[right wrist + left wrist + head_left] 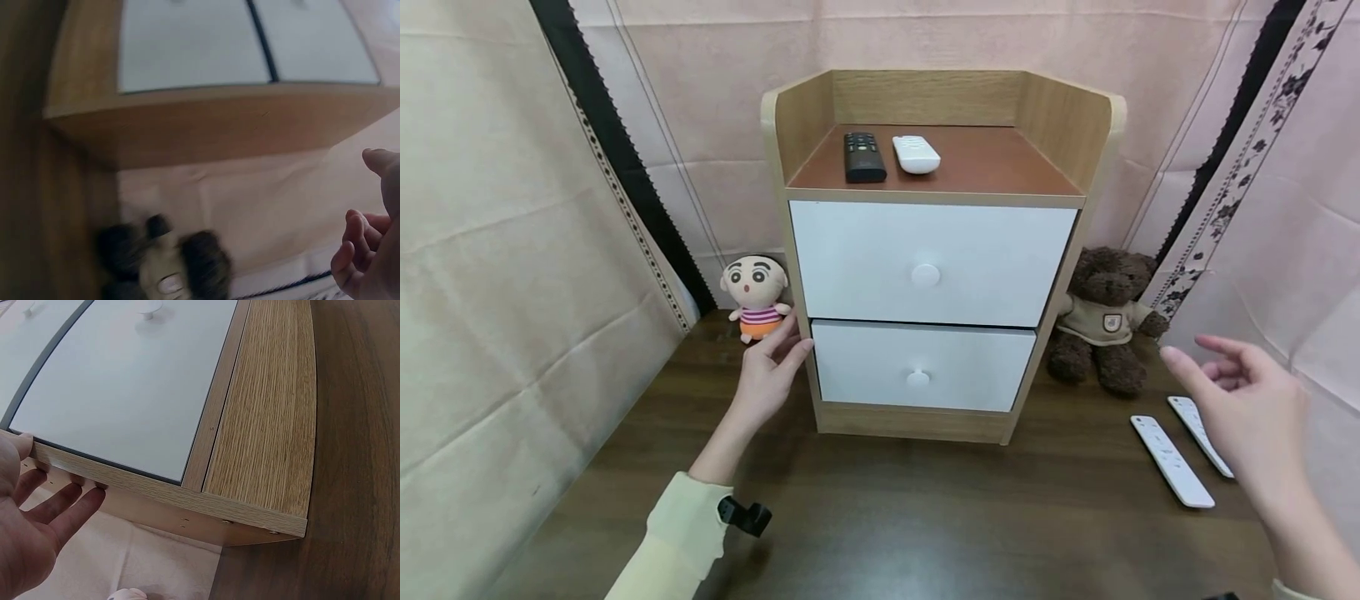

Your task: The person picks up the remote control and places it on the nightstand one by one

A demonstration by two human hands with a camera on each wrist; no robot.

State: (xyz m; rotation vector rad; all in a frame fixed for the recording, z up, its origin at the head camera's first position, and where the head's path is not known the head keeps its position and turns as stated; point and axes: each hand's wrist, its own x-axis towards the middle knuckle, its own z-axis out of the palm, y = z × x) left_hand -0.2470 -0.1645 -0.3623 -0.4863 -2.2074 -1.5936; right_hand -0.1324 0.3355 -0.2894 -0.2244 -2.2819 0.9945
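Observation:
In the head view, a small wooden cabinet point(914, 423) with two white drawers stands upright. My left hand point(772, 367) is at its left side: in the left wrist view the thumb point(25, 444) lies at the front edge and the fairly straight fingers touch the side panel. Both the upper drawer point(850, 250) and the lower drawer point(857, 367) sit in the cabinet, each with a round white knob. My right hand point(1255, 408) is raised at the right, fingers loosely bent and holding nothing, apart from the cabinet. Below it lie two slim white remotes point(1172, 461) point(1198, 433).
A black remote point(863, 158) and a short white remote point(916, 155) lie on the cabinet's brown top. A plush doll point(755, 292) sits left of the cabinet, a brown teddy bear point(1105, 317) right of it. Pale curtains point(715, 108) surround the dark wooden table point(880, 517).

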